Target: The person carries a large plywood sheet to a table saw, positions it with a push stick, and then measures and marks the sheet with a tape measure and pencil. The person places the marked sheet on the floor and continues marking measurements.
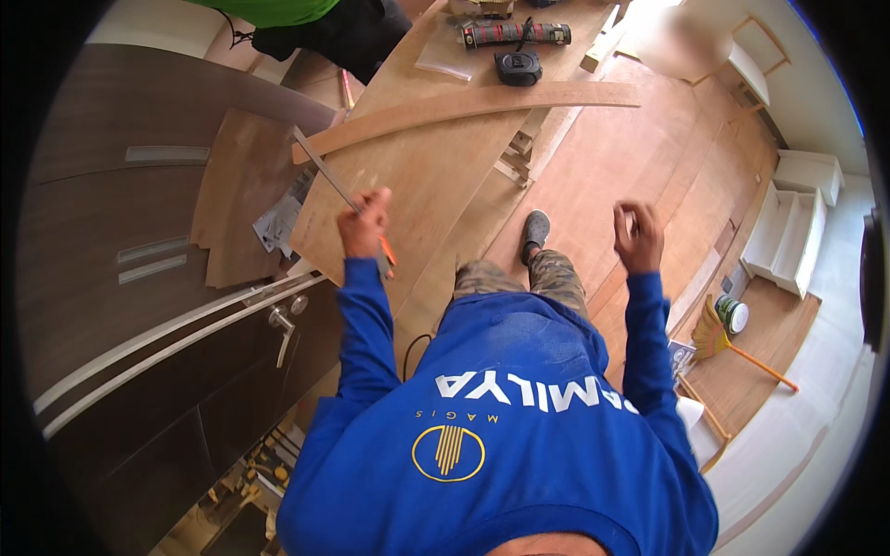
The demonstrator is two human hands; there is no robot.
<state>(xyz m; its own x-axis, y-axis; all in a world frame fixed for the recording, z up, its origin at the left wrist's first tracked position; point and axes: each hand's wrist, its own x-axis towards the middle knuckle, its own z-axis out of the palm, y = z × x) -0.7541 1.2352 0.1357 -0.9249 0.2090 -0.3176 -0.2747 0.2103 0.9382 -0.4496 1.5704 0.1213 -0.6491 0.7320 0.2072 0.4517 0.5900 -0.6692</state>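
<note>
My left hand [366,222] is closed on a long, thin metal strip [324,170] over the plywood-topped bench [338,204]. An orange item [387,248] shows below those fingers; whether it joins the strip I cannot tell. The strip's far end reaches the left end of a long wooden board [464,107] lying across the bench. My right hand [638,232] is raised right of the bench with its fingers curled; what they hold, if anything, I cannot make out. A tape measure [518,68], a dark tube [514,34] and a clear bag [443,63] lie beyond the board.
A dark door [130,324] and leaning sheets [239,185] stand at left. A person in green [287,11] is beyond the bench. A white drawer unit [783,232], paint can [731,315] and broom [756,361] are at right on the plywood-covered floor [649,139].
</note>
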